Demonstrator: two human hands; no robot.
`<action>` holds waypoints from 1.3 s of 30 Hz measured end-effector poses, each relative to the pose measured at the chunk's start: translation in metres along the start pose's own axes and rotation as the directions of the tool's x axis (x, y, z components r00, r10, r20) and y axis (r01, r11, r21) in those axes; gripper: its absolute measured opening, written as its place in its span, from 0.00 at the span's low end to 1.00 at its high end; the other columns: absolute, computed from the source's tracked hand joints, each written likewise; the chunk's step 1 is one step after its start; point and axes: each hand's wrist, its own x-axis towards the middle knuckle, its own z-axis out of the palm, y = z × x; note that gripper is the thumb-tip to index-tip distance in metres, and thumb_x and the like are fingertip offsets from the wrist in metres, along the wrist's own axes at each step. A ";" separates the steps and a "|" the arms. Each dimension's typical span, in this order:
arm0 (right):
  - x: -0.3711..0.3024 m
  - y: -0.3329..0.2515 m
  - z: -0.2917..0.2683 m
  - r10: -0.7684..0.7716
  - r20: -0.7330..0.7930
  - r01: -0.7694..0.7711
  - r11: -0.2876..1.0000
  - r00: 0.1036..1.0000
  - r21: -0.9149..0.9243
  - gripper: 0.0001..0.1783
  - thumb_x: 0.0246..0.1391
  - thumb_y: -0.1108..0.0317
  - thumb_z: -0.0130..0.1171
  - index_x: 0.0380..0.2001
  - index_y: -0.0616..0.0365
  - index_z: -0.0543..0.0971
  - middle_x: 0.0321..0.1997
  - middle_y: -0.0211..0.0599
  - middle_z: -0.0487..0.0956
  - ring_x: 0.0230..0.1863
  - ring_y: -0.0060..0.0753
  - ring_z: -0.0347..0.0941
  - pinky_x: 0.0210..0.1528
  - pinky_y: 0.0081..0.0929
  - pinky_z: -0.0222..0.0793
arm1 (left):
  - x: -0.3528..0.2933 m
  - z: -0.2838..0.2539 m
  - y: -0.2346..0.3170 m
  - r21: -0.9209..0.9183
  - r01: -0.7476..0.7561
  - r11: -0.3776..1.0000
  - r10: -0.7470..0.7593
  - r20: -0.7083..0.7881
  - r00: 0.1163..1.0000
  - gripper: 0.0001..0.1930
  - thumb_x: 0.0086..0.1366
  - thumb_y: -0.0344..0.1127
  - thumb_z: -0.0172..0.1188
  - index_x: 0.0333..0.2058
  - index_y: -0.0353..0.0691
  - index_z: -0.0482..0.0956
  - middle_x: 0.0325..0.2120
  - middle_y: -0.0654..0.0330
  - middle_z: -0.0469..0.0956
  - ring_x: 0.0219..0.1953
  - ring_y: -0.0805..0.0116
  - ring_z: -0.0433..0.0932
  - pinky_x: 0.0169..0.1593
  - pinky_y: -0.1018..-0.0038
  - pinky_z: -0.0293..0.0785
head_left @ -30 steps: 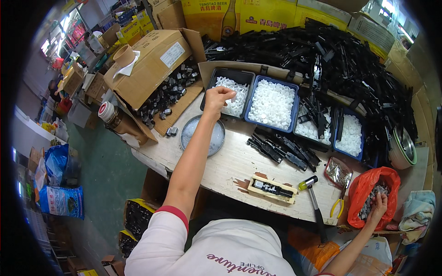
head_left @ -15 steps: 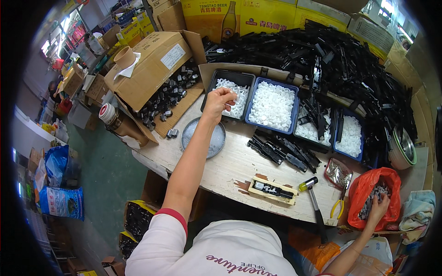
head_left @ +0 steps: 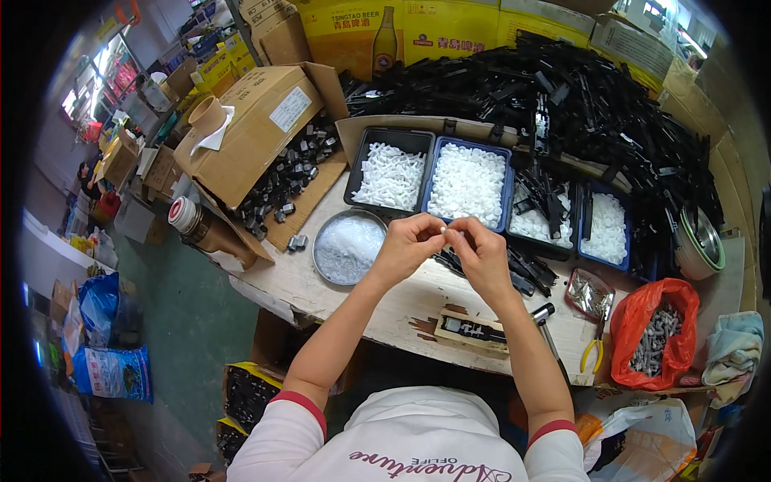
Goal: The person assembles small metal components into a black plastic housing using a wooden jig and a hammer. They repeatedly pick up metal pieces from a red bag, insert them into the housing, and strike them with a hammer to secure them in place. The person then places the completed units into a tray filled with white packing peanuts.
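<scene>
While a white piece (head_left: 443,230) is being pinched by left hand (head_left: 408,249) and right hand (head_left: 487,263), the wooden holder (head_left: 472,342), crosswise, just bodyward, is being overlapped by the nearer right forearm (head_left: 533,341)

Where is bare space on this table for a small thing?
Bare tabletop shows between the left forearm and the wooden holder, and in a smaller patch between mallet and pliers. The back is crowded with trays and black parts; a red bag crowds the right.

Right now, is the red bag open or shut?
Open: the red bag's mouth is spread wide, and the gray parts inside show.
</scene>
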 end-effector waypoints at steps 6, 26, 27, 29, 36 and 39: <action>-0.003 0.011 0.013 -0.084 -0.141 0.085 0.996 0.986 0.003 0.03 0.49 0.74 0.55 0.24 0.63 0.72 0.15 0.34 0.70 0.15 0.21 0.63 0.19 0.21 0.59 | 0.010 0.007 0.006 0.405 -0.106 0.908 0.156 -0.093 0.983 0.06 0.52 0.26 0.59 0.29 0.32 0.74 0.21 0.63 0.74 0.22 0.82 0.70 0.27 0.85 0.66; -0.032 0.025 -0.046 0.291 0.057 -0.263 0.743 0.955 0.615 0.06 0.56 0.69 0.48 0.33 0.61 0.69 0.21 0.31 0.72 0.15 0.14 0.63 0.16 0.10 0.57 | -0.002 0.037 0.027 0.399 -0.484 0.779 0.451 0.180 0.874 0.17 0.46 0.27 0.63 0.38 0.36 0.75 0.30 0.53 0.74 0.29 0.60 0.76 0.30 0.73 0.71; -0.036 0.023 -0.048 0.304 0.064 -0.275 0.731 0.951 0.625 0.06 0.56 0.69 0.48 0.33 0.60 0.69 0.20 0.31 0.72 0.15 0.13 0.62 0.16 0.09 0.56 | -0.007 0.045 0.024 0.395 -0.506 0.767 0.467 0.197 0.862 0.16 0.47 0.25 0.63 0.38 0.36 0.75 0.30 0.55 0.75 0.27 0.65 0.75 0.29 0.76 0.71; -0.045 0.021 -0.052 0.330 0.095 -0.319 0.734 0.939 0.600 0.05 0.56 0.69 0.48 0.33 0.59 0.68 0.19 0.29 0.71 0.16 0.14 0.62 0.15 0.10 0.56 | -0.012 0.060 0.015 0.370 -0.527 0.766 0.484 0.209 0.850 0.13 0.49 0.23 0.61 0.36 0.35 0.76 0.29 0.55 0.75 0.26 0.65 0.75 0.29 0.76 0.71; -0.092 0.018 -0.092 0.146 -0.155 -0.139 0.988 0.977 0.060 0.05 0.52 0.71 0.52 0.31 0.62 0.72 0.22 0.34 0.74 0.21 0.22 0.68 0.22 0.18 0.62 | -0.031 0.071 0.015 0.208 -0.273 0.939 0.247 0.143 0.958 0.06 0.54 0.22 0.56 0.32 0.32 0.77 0.25 0.60 0.74 0.25 0.74 0.74 0.25 0.82 0.68; -0.126 0.018 -0.165 -0.056 -0.416 -0.170 0.858 0.907 -0.485 0.05 0.49 0.71 0.53 0.28 0.63 0.74 0.25 0.43 0.74 0.28 0.41 0.72 0.30 0.29 0.67 | -0.039 0.061 0.013 0.082 -0.150 0.985 0.145 0.063 0.987 0.07 0.54 0.21 0.56 0.34 0.31 0.77 0.26 0.61 0.73 0.24 0.77 0.73 0.24 0.84 0.66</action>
